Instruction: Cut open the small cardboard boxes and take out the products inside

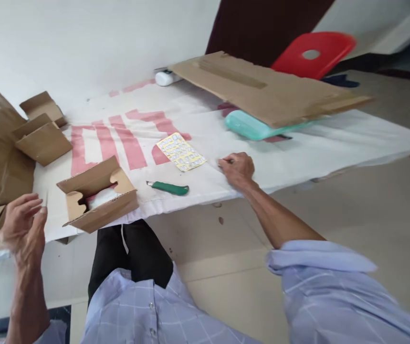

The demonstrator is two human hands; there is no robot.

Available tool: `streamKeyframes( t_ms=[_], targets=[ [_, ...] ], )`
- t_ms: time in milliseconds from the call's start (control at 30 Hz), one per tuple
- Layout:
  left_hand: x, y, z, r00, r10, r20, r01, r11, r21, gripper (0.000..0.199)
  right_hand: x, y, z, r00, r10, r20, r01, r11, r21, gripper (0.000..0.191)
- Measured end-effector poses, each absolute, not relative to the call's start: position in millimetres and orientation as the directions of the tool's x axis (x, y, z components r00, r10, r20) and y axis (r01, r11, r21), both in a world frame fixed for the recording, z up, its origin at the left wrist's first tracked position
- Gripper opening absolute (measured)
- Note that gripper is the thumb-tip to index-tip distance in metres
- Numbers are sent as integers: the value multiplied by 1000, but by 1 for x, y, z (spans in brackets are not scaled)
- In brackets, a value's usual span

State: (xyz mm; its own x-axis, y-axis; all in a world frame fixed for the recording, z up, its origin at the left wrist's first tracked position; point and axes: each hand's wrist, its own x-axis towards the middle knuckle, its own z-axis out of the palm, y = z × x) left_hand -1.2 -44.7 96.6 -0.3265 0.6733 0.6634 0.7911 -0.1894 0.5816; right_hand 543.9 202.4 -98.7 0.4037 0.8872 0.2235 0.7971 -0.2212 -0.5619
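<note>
My left hand (pixel 25 223) is raised at the left edge of the table, fingers apart and slightly blurred, with nothing visible in it. To its right an open cardboard box (pixel 100 196) shows something white and red inside. My right hand (pixel 237 168) rests over the table's front part with its fingers closed; what it holds, if anything, is too small to name. Just left of that hand lies a yellow sheet of pale stickers (pixel 181 152). A green utility knife (pixel 169 187) lies between the box and my right hand.
Two open small boxes (pixel 43 141) (pixel 43 107) stand at the back left beside a large carton (pixel 0 143). A flat cardboard sheet (pixel 269 88) lies over a turquoise object (pixel 249 125) at the right. Behind it is a red chair back (pixel 315 52).
</note>
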Motion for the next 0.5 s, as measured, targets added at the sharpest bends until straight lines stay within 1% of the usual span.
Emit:
streamKeyframes(
  t_ms=[67,167,233,267,300,333,400,467,500],
  targets=[
    [-11,-40,93,-350,743,570,717,-178,673,36,541,202,-97,418,884,211,785,-234,-573,24],
    [-22,-30,78,-237,906,350,650,-120,750,50,537,193,-86,415,886,208,788,-235,-569,26],
    [-27,-23,66,-125,968,215,630,-90,771,66,533,186,-74,407,882,238,803,-221,-554,17],
    [-28,-19,60,-76,982,175,629,-89,772,76,529,184,-67,398,878,265,814,-205,-544,11],
    [-29,-17,55,-34,988,150,633,-95,768,86,523,182,-59,379,876,299,827,-176,-534,11],
    [-30,-15,50,1,991,137,639,-105,762,96,515,181,-50,342,878,336,841,-127,-525,17],
    [-29,-15,44,47,991,126,644,-127,755,113,487,181,-30,211,890,404,860,27,-509,29],
    [-28,-17,40,69,990,120,638,-137,758,124,444,176,-7,25,891,453,840,227,-493,32],
    [-28,-18,38,75,990,118,632,-139,762,128,417,171,4,-74,883,463,814,321,-483,30]
  ],
)
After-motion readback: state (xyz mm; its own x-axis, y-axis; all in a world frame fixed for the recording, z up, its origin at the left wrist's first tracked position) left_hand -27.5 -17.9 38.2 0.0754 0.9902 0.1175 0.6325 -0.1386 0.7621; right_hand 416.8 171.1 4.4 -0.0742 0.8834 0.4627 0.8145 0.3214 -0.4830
